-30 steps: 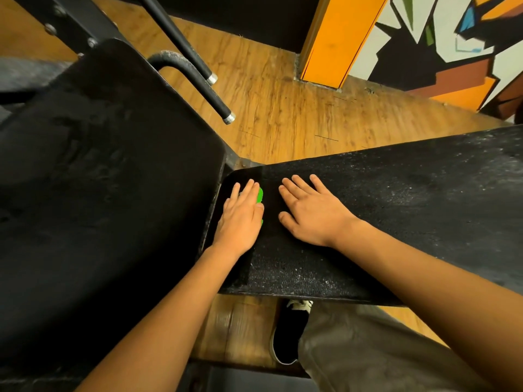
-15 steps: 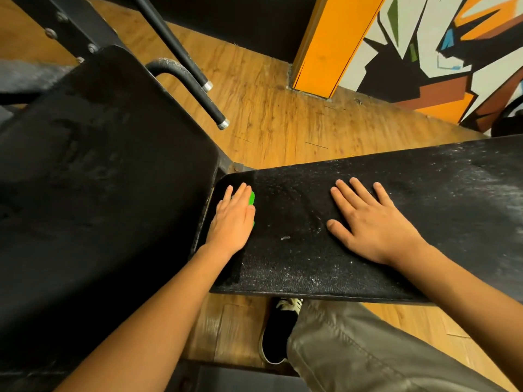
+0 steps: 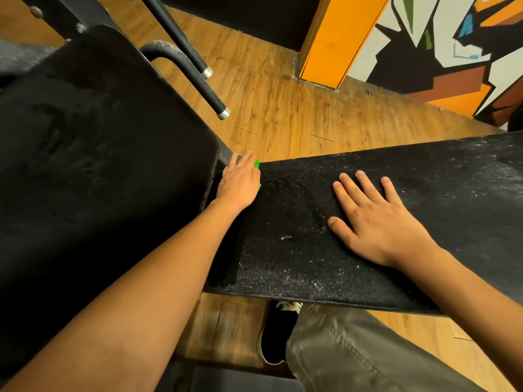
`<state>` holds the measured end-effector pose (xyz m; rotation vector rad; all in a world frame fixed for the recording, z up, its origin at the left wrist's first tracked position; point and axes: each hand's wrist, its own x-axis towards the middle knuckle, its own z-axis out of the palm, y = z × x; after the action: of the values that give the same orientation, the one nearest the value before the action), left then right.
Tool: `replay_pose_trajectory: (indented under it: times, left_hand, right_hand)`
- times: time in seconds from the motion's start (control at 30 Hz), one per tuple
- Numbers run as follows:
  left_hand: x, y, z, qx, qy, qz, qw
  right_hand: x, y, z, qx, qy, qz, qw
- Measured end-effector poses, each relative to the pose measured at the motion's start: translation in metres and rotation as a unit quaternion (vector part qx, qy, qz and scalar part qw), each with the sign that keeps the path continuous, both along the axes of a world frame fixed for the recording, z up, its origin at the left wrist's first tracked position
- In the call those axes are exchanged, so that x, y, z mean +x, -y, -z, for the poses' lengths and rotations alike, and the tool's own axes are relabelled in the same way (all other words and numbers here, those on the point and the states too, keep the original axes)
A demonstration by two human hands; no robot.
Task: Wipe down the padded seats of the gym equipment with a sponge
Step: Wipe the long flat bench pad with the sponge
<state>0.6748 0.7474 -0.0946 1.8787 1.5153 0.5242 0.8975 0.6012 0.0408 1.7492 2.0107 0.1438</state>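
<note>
At the seat corner: my left hand presses flat on the green sponge, fingers together.
Right hand: spread flat on the seat, empty.
Done: little, I judge; dust speckles most of it.
To do: this seat, then the backrest.

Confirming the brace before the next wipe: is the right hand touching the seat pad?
Touching. The head view shows the right hand lying flat on the seat pad, palm down, with no gap between them.
</note>
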Motion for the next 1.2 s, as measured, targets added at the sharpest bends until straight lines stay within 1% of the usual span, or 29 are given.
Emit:
replay_pose_trajectory:
  times: [0.3, 0.47, 0.87, 1.2]
  left_hand:
    - [-0.004, 0.020, -0.001, -0.010, 0.010, -0.008, 1.000]
    - [-0.014, 0.050, 0.006, -0.006, 0.015, -0.003, 1.000]
    - [-0.038, 0.139, 0.003, 0.011, 0.059, -0.006, 0.998]
    - [-0.048, 0.173, 0.002, 0.000, 0.057, -0.015, 0.998]
  right_hand:
    - [-0.003, -0.004, 0.001, -0.008, 0.004, -0.001, 1.000]
    - [-0.003, -0.005, 0.002, -0.011, 0.004, -0.002, 1.000]
    - [-0.003, -0.006, 0.002, -0.017, 0.002, 0.000, 1.000]
    - [-0.003, -0.007, 0.002, -0.024, -0.004, 0.000, 1.000]
